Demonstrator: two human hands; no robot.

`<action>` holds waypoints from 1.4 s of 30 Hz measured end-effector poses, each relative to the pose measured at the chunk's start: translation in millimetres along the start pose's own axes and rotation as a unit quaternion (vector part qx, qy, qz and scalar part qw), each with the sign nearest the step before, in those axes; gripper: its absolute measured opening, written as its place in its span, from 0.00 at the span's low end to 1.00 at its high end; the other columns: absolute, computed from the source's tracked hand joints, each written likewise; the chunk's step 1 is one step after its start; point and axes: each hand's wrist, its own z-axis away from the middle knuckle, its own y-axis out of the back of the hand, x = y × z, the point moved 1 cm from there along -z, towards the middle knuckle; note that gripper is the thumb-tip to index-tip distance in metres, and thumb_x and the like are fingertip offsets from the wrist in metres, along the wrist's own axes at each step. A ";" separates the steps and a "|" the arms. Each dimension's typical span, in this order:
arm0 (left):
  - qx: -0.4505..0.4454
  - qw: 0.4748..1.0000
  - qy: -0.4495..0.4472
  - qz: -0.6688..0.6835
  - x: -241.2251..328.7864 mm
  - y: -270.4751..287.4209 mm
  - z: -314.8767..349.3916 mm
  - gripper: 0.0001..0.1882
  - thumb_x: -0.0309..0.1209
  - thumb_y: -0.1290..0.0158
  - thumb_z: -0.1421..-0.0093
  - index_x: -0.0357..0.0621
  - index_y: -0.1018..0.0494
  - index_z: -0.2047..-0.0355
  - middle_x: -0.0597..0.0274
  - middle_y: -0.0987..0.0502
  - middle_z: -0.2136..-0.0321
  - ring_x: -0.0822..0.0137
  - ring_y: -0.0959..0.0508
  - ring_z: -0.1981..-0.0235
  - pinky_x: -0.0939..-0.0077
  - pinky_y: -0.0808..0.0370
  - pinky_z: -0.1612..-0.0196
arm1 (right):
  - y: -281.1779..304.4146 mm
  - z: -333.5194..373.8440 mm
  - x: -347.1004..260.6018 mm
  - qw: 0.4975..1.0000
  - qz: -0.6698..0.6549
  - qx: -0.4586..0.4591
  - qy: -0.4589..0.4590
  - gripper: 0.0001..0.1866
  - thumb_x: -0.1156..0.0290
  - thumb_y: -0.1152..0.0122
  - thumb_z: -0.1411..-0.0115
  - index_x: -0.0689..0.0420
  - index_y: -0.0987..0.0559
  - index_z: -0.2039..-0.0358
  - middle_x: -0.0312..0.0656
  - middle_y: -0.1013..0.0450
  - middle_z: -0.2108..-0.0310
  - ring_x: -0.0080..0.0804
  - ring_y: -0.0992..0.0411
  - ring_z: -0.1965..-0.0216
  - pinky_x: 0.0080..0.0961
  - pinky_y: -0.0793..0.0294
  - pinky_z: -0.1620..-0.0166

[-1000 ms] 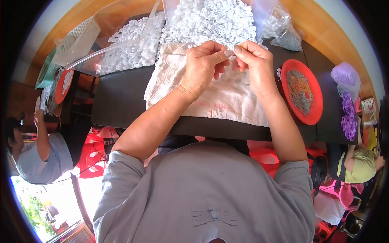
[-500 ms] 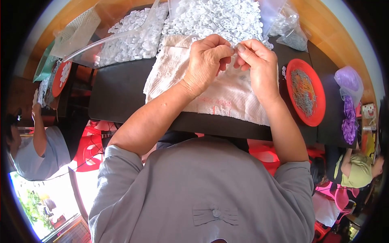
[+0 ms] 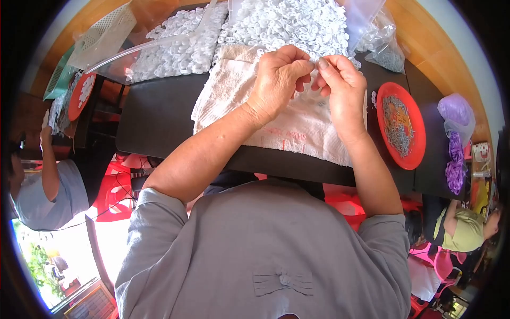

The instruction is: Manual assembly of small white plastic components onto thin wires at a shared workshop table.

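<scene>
My left hand (image 3: 279,80) and my right hand (image 3: 342,87) meet over a pale towel (image 3: 220,87), fingertips pinched and nearly touching. Whatever sits between the fingers is too small and hidden to name. Just beyond my hands lies a big heap of small white plastic pieces (image 3: 284,24), shaped like little rings or clips. To the right of my right hand, a red oval plate (image 3: 419,125) holds many thin grey metal pins or nails (image 3: 392,114).
More white pieces fill a clear container (image 3: 175,61) at the far left. A bag of grey bits (image 3: 387,56) stands at the back right. A purple bag (image 3: 456,111) lies at the table's right edge. One person (image 3: 53,183) sits at left, another (image 3: 462,228) at right.
Both hands have shifted very slightly right in the picture, along with a small shift of the whole view. The fingers stay pinched together.
</scene>
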 end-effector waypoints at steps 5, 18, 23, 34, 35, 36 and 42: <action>-0.019 0.998 -0.038 -0.043 -1.8 8.0 -2.1 0.09 0.30 0.50 0.43 0.35 0.27 0.71 0.66 0.29 0.83 0.78 0.32 0.84 0.84 0.37 0.83 | -6.0 2.2 -3.6 0.999 0.030 -0.020 0.004 0.09 0.68 0.44 0.38 0.61 0.23 0.67 0.31 0.32 0.80 0.18 0.32 0.77 0.14 0.38 0.74; -0.020 0.999 0.021 0.037 -0.2 9.8 -9.3 0.07 0.28 0.47 0.46 0.35 0.28 0.74 0.63 0.28 0.82 0.74 0.31 0.85 0.81 0.35 0.83 | 16.7 -14.0 -5.4 0.998 0.040 -0.033 0.019 0.07 0.69 0.42 0.40 0.60 0.23 0.67 0.34 0.27 0.75 0.18 0.31 0.74 0.14 0.37 0.73; -0.033 0.999 0.032 0.026 -2.9 5.4 -9.0 0.08 0.30 0.46 0.44 0.36 0.28 0.72 0.65 0.28 0.82 0.76 0.30 0.83 0.82 0.34 0.83 | 17.0 -13.9 -4.9 0.999 0.027 -0.028 0.015 0.08 0.69 0.42 0.39 0.60 0.23 0.67 0.34 0.27 0.75 0.19 0.30 0.74 0.14 0.37 0.73; -0.041 0.999 0.031 0.014 -2.2 6.3 -6.6 0.09 0.30 0.47 0.40 0.35 0.28 0.70 0.65 0.28 0.81 0.77 0.30 0.83 0.83 0.35 0.83 | 14.2 -13.2 1.2 0.989 -0.083 -0.099 -0.068 0.11 0.65 0.48 0.36 0.62 0.27 0.63 0.42 0.25 0.74 0.27 0.25 0.73 0.16 0.35 0.75; -0.039 0.998 0.029 0.028 -2.8 6.3 -6.7 0.08 0.30 0.47 0.40 0.35 0.28 0.70 0.64 0.28 0.81 0.77 0.30 0.83 0.83 0.35 0.83 | 13.9 -13.3 1.5 0.987 -0.093 -0.103 -0.076 0.11 0.66 0.48 0.36 0.62 0.27 0.63 0.43 0.25 0.73 0.28 0.24 0.73 0.17 0.35 0.76; -0.039 0.998 0.030 0.029 -2.5 6.3 -7.0 0.08 0.30 0.47 0.40 0.35 0.28 0.70 0.64 0.28 0.81 0.77 0.30 0.83 0.83 0.35 0.83 | 13.8 -13.4 2.0 0.985 -0.103 -0.108 -0.084 0.11 0.66 0.49 0.36 0.61 0.27 0.62 0.43 0.24 0.73 0.30 0.24 0.72 0.17 0.35 0.76; -0.054 0.998 0.027 0.033 -4.6 6.8 -8.4 0.09 0.30 0.47 0.40 0.34 0.28 0.70 0.64 0.28 0.80 0.76 0.30 0.83 0.82 0.35 0.83 | 12.3 -13.9 2.8 0.981 -0.129 -0.123 -0.079 0.10 0.67 0.50 0.36 0.61 0.27 0.63 0.44 0.24 0.73 0.30 0.24 0.72 0.17 0.35 0.76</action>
